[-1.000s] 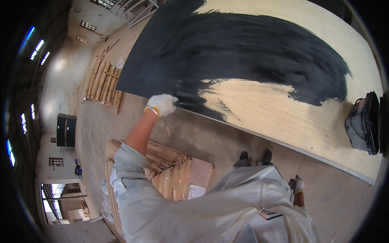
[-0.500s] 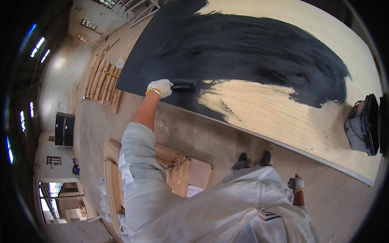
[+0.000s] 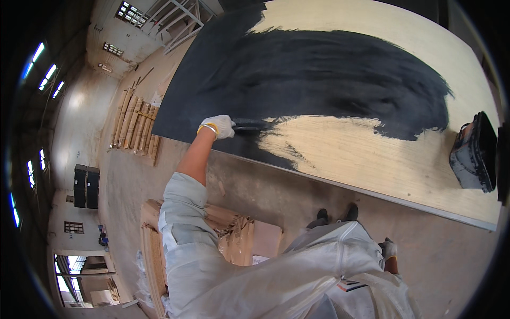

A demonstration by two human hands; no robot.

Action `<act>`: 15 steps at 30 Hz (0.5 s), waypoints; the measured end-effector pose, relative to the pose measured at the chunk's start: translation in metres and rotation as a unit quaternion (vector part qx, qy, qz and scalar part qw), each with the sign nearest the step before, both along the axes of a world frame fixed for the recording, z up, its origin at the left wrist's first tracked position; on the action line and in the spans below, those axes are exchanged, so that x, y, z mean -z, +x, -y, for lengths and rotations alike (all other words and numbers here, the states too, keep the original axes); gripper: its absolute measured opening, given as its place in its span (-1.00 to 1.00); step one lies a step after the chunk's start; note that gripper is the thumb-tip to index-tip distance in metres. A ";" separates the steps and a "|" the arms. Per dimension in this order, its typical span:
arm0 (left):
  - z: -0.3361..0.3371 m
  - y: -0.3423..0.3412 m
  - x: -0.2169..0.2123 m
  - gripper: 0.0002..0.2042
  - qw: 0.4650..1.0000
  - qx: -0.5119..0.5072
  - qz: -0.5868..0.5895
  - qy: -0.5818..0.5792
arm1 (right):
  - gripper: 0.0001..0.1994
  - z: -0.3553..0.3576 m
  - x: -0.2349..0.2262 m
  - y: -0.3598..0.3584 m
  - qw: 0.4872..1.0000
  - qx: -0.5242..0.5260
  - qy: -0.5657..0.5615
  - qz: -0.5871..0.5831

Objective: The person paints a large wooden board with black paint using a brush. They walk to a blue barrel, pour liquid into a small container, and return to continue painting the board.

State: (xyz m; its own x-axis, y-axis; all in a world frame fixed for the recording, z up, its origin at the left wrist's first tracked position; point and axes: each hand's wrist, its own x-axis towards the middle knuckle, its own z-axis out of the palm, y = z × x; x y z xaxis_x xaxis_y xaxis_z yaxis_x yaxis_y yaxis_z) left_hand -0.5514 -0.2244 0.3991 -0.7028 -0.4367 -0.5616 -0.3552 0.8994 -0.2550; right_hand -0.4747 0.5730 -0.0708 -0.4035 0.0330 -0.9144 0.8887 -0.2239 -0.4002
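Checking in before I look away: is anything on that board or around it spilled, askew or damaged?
Nothing stands out. The left hand holds a brush at the edge of the black paint on the plywood board. The paint container sits on the bare wood at the right end, with no spill visible around it. The right hand hangs by the person's side.

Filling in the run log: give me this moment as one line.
left hand: gripping black brush | large plywood board: partly painted black | right hand: idle at side
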 end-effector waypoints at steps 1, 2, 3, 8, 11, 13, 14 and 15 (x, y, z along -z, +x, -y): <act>-0.003 -0.009 0.004 -0.60 1.000 0.000 0.011 0.002 | -0.43 -0.010 0.008 0.000 1.000 0.000 -0.026 -0.010; -0.014 -0.023 0.018 -0.60 0.999 0.049 0.011 -0.011 | -0.40 -0.014 0.017 0.000 0.998 0.004 -0.056 -0.018; -0.027 -0.027 0.027 -0.60 0.999 0.042 -0.023 -0.010 | -0.39 -0.009 0.017 -0.002 0.998 0.013 -0.052 -0.015; -0.021 -0.029 0.014 -0.61 0.999 -0.032 -0.006 0.018 | -0.42 0.005 -0.017 -0.022 0.999 -0.025 -0.041 -0.005; -0.034 -0.040 0.051 -0.63 0.999 0.026 -0.025 -0.028 | -0.43 0.018 -0.040 -0.038 0.999 0.003 -0.041 0.017; -0.060 -0.055 0.037 -0.64 0.999 -0.007 -0.029 -0.021 | -0.52 0.006 -0.039 -0.033 0.999 -0.006 -0.039 0.020; -0.064 -0.058 0.021 -0.64 0.999 -0.035 -0.025 -0.015 | -0.62 0.003 -0.035 -0.035 0.998 -0.031 -0.052 0.008; -0.058 -0.058 0.020 -0.64 1.000 -0.021 -0.009 -0.013 | -0.69 -0.003 -0.032 -0.039 0.996 -0.056 -0.064 -0.003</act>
State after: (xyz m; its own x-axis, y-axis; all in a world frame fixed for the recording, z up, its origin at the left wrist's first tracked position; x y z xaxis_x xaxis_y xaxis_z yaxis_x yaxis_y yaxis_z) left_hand -0.6091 -0.1668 0.3788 -0.6929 -0.4807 -0.5374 -0.3976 0.8765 -0.2715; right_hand -0.5138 0.5756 -0.0385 -0.4040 -0.1286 -0.9057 0.9083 -0.1737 -0.3806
